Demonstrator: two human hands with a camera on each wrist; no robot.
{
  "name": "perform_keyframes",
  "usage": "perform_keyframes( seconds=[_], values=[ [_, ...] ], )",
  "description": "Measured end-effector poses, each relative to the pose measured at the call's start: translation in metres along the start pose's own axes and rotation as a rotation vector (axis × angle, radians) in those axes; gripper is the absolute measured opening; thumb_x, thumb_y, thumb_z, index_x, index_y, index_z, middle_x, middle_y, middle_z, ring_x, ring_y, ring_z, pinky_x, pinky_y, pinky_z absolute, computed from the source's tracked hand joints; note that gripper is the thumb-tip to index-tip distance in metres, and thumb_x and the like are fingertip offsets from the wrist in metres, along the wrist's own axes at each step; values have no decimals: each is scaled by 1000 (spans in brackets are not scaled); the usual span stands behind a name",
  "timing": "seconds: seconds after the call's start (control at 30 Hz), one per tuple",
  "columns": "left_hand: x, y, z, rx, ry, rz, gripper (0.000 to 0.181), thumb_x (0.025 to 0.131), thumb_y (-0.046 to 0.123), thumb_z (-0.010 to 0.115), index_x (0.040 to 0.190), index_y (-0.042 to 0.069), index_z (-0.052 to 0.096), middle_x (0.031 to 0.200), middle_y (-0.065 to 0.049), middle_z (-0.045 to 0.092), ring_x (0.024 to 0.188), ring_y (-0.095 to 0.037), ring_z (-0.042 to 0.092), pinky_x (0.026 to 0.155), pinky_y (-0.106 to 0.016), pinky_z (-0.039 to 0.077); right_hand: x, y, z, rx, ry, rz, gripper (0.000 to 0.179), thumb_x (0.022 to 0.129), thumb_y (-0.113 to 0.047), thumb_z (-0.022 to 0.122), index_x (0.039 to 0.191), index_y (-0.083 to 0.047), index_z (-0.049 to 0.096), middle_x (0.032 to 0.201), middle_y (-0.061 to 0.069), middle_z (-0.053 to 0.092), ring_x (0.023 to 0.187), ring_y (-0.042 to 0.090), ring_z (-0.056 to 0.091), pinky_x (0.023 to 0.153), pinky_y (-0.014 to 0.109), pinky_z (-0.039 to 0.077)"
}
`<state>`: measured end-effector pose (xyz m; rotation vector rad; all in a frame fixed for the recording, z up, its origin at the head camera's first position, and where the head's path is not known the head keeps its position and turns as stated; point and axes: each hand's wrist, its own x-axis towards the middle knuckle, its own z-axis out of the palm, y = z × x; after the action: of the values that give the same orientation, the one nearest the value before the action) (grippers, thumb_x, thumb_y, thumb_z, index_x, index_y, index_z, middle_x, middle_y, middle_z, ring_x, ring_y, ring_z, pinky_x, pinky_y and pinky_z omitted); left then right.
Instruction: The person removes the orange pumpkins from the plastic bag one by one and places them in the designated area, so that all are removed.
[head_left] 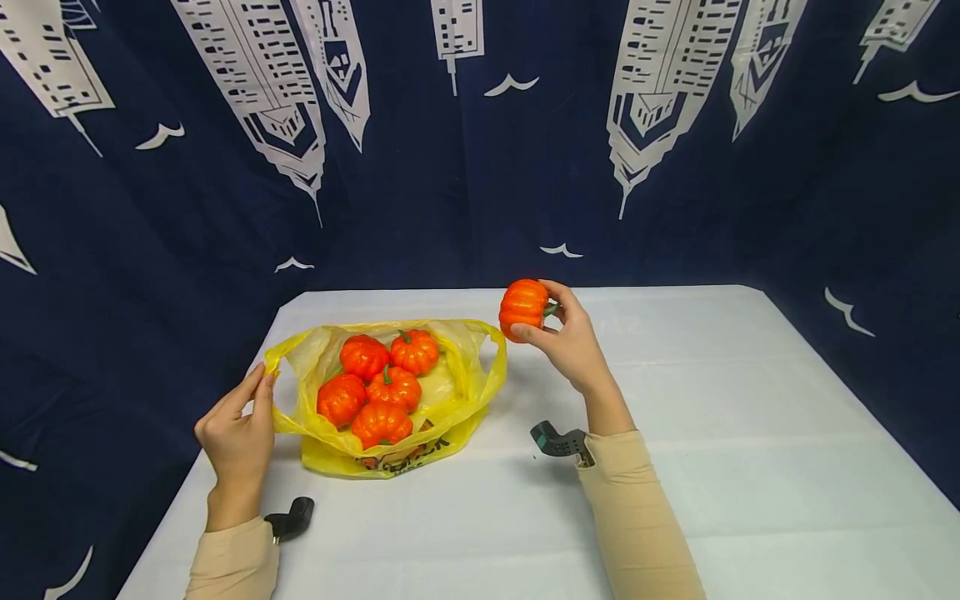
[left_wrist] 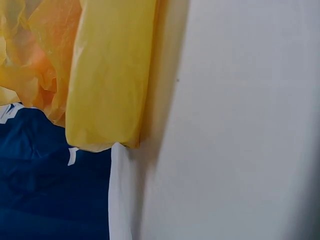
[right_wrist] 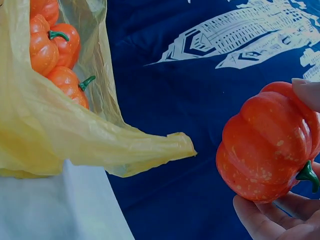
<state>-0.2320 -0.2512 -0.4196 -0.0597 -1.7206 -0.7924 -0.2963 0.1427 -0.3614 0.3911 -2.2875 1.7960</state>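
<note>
A yellow plastic bag [head_left: 465, 425] lies open-mouthed on the table, with several small orange pumpkins [head_left: 393, 388] inside. My left hand [head_left: 240, 433] pinches the bag's left handle between thumb and fingers. In the left wrist view only the bag's side [left_wrist: 112, 75] shows; the hand is out of that frame. My right hand [head_left: 566, 342] grips one more small pumpkin [head_left: 522, 310] with a green stem, raised just right of the bag's right handle. The right wrist view shows this pumpkin [right_wrist: 270, 145] between thumb and fingers, apart from the bag [right_wrist: 60, 125].
The bag stands on a white-covered table [head_left: 750, 433], left of its middle. Behind and beside the table hangs a dark blue cloth [head_left: 465, 192] printed with white buildings. A black wrist camera mount [head_left: 558, 439] sticks out from the right sleeve, another [head_left: 294, 518] from the left.
</note>
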Motion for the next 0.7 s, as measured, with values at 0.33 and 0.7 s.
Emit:
perform_keyframes(
  seconds=[0.33, 0.7],
  values=[
    [2, 0, 2, -15, 27, -3, 18, 70, 5, 73, 88, 7, 72, 78, -14, 69, 80, 12, 56, 72, 0, 40, 3, 10, -8, -8, 63, 36, 68, 69, -36, 74, 128, -28, 41, 122, -2, 47, 108, 20, 47, 82, 37, 47],
    [-1, 0, 1, -11, 23, 1, 18, 72, 7, 72, 89, 9, 72, 78, -15, 69, 78, 13, 56, 71, 0, 40, 5, 14, -13, -15, 120, 119, 75, 67, -38, 75, 131, -28, 37, 127, -1, 42, 112, 23, 44, 84, 40, 48]
  ],
)
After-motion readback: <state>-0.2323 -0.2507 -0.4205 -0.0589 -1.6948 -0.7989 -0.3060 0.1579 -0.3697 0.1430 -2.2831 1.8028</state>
